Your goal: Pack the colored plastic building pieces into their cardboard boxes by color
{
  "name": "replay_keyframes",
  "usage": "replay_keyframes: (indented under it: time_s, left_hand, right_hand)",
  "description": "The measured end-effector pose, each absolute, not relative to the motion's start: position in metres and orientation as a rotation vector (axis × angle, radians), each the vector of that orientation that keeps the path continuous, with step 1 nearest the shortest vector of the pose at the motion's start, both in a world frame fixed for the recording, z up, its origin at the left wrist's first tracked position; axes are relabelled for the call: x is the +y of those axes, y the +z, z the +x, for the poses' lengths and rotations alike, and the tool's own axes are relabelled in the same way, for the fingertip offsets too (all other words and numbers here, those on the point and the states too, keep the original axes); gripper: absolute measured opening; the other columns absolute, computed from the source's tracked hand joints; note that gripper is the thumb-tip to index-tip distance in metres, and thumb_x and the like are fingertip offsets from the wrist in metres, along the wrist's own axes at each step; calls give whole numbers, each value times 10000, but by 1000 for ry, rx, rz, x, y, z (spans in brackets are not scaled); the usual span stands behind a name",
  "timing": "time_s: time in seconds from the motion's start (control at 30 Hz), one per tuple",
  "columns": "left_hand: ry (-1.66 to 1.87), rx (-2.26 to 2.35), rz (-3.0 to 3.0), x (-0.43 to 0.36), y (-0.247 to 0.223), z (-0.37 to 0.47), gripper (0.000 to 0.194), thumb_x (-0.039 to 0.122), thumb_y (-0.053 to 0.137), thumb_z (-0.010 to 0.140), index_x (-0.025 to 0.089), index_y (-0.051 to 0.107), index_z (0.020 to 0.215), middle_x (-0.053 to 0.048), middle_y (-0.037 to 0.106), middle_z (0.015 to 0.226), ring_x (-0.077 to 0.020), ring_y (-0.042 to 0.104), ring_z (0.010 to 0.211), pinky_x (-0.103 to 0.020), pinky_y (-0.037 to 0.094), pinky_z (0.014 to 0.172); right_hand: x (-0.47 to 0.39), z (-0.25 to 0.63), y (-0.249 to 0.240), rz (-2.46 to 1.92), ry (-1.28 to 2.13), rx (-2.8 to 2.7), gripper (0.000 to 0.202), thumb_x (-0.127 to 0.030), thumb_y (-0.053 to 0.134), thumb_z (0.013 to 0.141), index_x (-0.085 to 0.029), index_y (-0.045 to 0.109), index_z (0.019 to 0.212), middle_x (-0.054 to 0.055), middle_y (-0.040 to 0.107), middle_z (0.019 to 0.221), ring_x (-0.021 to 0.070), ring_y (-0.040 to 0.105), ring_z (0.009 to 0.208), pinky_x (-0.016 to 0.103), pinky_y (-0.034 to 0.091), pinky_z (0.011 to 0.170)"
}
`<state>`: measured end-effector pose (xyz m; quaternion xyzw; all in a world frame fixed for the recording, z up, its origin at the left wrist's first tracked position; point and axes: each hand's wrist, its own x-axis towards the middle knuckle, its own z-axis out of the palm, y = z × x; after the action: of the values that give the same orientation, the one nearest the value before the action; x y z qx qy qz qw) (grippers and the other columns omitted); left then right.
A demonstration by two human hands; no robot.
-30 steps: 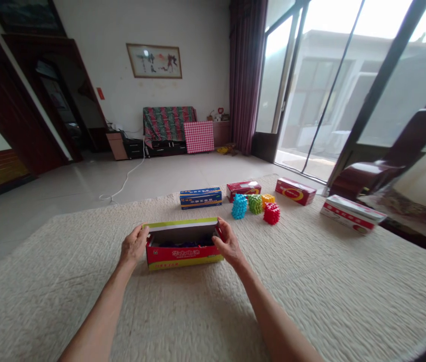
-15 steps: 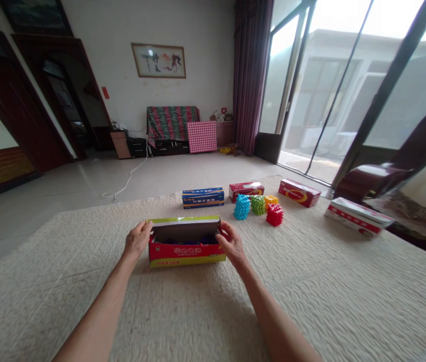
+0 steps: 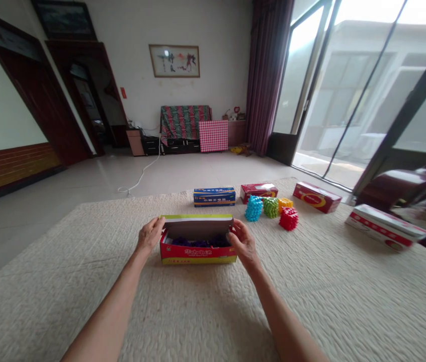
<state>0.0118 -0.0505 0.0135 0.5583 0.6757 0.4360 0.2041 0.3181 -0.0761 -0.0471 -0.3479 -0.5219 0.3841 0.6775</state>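
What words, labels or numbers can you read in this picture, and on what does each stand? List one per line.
None can be read for certain.
Open red box between both hands: yellow characters, blurred.
Blue box: pale characters, too small.
Red boxes: printing blurred.
Framed picture: brush marks, unreadable.

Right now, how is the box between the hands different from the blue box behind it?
The red and yellow box is open, lid flap raised, purple pieces showing inside; the blue box is shut. The left hand and right hand hold the red and yellow box's ends; the blue box lies untouched, farther away. Both are long cartons on the cream cover.
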Motion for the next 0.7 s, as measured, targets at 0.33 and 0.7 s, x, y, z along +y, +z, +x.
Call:
replay_keyframes:
  time_s: [0.33, 0.7]
  left_hand:
    - [1178, 1830, 1541, -59, 13, 4, 539, 617, 471, 788, 175, 686, 1007, -59, 730, 824, -202, 677, 730, -269, 480, 652]
    - [1120, 1809, 1551, -40, 25, 4, 523, 639, 472, 781, 174, 697, 856, -52, 703, 701, -201, 671, 641, -265, 473, 596]
  right_hand:
    - [-78, 323, -37, -1003, 664, -1137, 286, -400, 589, 795, -186, 664, 969, 51, 716, 903, 183, 656, 793, 328, 542, 733]
    - [-61, 328, -19, -1036, 647, -1198, 206, -348, 599, 732, -206, 664, 866, 24, 728, 819, 177, 668, 735, 309, 546, 703]
